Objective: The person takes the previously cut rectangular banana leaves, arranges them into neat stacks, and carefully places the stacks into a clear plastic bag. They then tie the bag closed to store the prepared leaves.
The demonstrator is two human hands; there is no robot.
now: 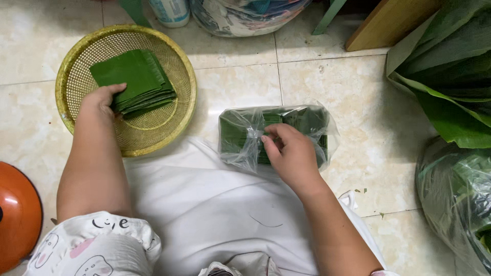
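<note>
White cloth (pixel 215 204) over the lap sits closest, with the clear plastic bag (pixel 240 138) of cut green leaf pieces lying at its far edge, partly on the tiled floor (pixel 358 87). Right hand (pixel 291 156) rests on top of the bag, fingers curled and pinching the loose film near the middle — a narrow grip on plastic, not on the leaves inside. Bag looks light, the film thin and slippery, the stack inside flat and bendy; best held under the stack or by the gathered film, since the leaves would likely tear or crease if squeezed. Left hand (pixel 99 102) lies flat, fingers spread on the near edge of a leaf stack (pixel 135 79) in the round yellow woven basket (pixel 174 56) — pressing, not closed around it. Big whole leaves (pixel 450 76) lie well apart at right, an orange lid (pixel 18 214) at left.
</note>
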